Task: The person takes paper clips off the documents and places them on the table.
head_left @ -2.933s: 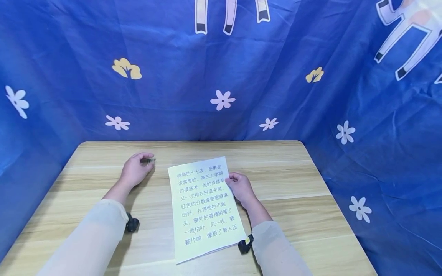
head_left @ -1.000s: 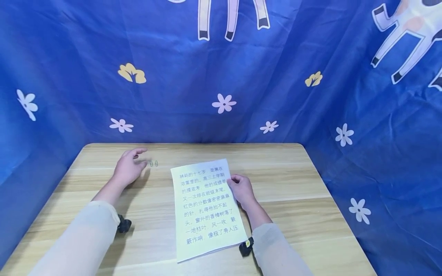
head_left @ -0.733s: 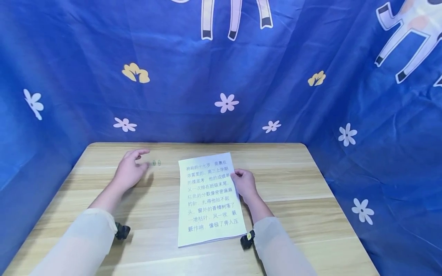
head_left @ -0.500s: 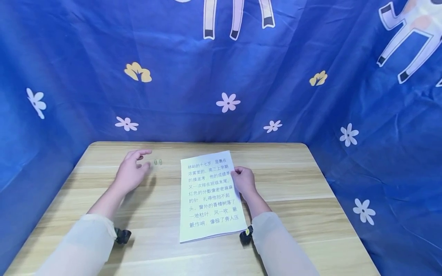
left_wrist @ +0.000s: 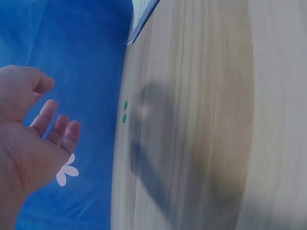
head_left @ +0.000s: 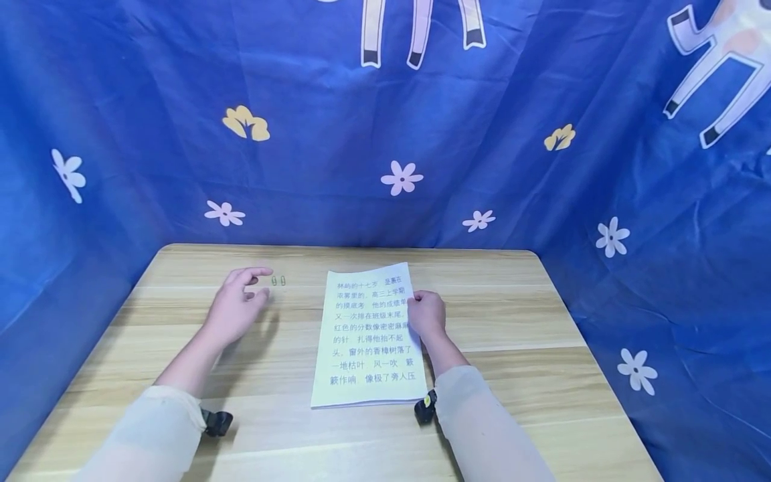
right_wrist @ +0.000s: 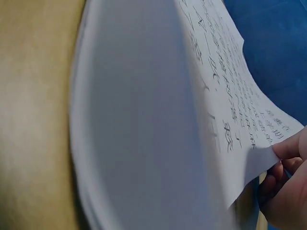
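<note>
A stack of printed paper sheets (head_left: 367, 335) tilts up from the table. My right hand (head_left: 429, 313) pinches its right edge between thumb and curled fingers, as the right wrist view also shows at the sheet's corner (right_wrist: 264, 155). Two small green paper clips (head_left: 274, 280) lie side by side at the back left of the table; in the left wrist view these green clips (left_wrist: 125, 104) sit apart from the fingers. My left hand (head_left: 237, 304) hovers just left of them, its fingers loosely bent and holding nothing.
The light wooden table (head_left: 512, 402) is bordered at the back and sides by a blue patterned cloth (head_left: 313, 134). A black wrist camera (head_left: 217, 422) hangs at the left cuff, another black camera (head_left: 425, 408) at the right.
My left hand has drawn back from the paper clips, which now lie uncovered. The paper stack in my right hand has shifted away and slightly right, its near edge coming up.
</note>
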### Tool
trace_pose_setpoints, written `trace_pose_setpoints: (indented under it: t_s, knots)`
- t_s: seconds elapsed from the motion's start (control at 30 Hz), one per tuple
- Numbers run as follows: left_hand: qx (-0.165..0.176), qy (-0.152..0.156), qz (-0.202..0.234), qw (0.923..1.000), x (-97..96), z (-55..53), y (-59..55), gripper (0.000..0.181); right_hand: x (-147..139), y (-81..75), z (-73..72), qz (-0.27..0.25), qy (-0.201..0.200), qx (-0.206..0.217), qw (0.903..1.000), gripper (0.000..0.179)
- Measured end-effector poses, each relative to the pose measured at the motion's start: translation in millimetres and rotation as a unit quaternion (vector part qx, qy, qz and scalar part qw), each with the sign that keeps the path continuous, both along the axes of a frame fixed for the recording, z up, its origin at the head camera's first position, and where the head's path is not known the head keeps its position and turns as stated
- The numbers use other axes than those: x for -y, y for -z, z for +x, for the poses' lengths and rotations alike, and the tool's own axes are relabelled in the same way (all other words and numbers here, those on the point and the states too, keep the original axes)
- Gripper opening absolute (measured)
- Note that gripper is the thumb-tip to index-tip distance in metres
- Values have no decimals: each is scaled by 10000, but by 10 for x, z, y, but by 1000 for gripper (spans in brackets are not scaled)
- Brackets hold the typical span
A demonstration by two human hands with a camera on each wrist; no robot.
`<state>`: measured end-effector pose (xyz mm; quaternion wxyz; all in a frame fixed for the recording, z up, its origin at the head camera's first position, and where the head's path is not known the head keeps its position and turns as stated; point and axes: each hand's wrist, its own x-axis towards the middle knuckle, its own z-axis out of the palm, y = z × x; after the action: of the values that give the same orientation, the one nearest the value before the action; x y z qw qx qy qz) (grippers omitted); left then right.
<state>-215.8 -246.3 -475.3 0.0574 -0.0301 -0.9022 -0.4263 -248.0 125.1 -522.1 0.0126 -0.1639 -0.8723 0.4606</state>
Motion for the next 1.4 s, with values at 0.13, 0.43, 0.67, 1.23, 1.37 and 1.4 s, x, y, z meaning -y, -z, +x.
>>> trace_pose_setpoints:
  t_s: [0.13, 0.43, 0.67, 1.23, 1.37, 1.4]
  knots:
    - [-57, 31, -13, 10000, -17, 13, 19, 44, -10, 6, -22, 304, -61, -87, 9995, 20]
    - [-86, 69, -49, 9999, -44, 33, 65, 43, -36, 89, -63, 1052, -477, -302, 9928, 22]
    - [-55, 42, 7, 10000, -52, 63, 86, 43, -25, 128, -74, 1654, -730, -333, 9830, 36]
    - [-271, -105, -59, 9996, -76, 106, 62, 38, -139, -68, -111, 1602, -852, -228, 9831, 43]
    - [-794, -150, -731, 9940, -131, 133, -42, 37, -248, -360, -119, 1896, -1695, 99, 9671, 40]
    - [-904, -125, -965, 9911, -155, 140, -78, 38, -273, -436, -115, 2043, -1971, 207, 9587, 41]
